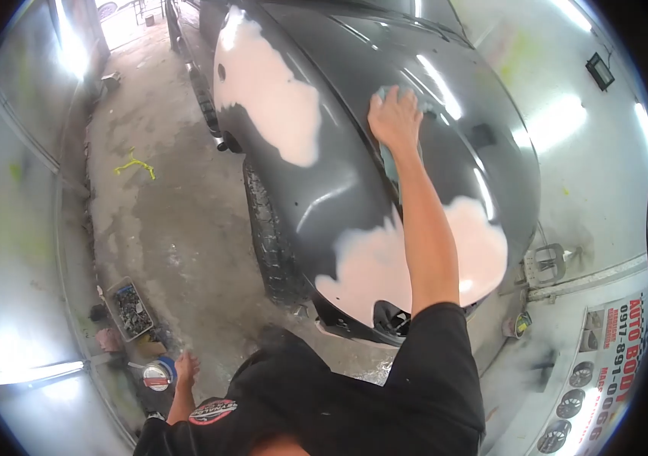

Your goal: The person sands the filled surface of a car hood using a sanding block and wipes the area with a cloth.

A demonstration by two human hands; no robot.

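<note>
My right hand [396,121] is pressed on a grey-green cloth [389,161] on the dark grey hood of a car [483,114]. The cloth shows past the fingertips and hangs below the palm, along the seam between hood and fender. Pale pink patches cover parts of the fender [316,190] and the front corner. Low at my side, my left hand [187,368] hangs with its fingers loosely apart and nothing visible in it, close to a round can [158,374].
A bin of dark debris [130,308] stands by the left wall. Yellow-green tape [135,164] lies on the concrete floor [180,220]. A chair [548,262], a small bucket [517,325] and a printed banner [605,365] are on the right. The front tire [267,235] shows beneath the fender.
</note>
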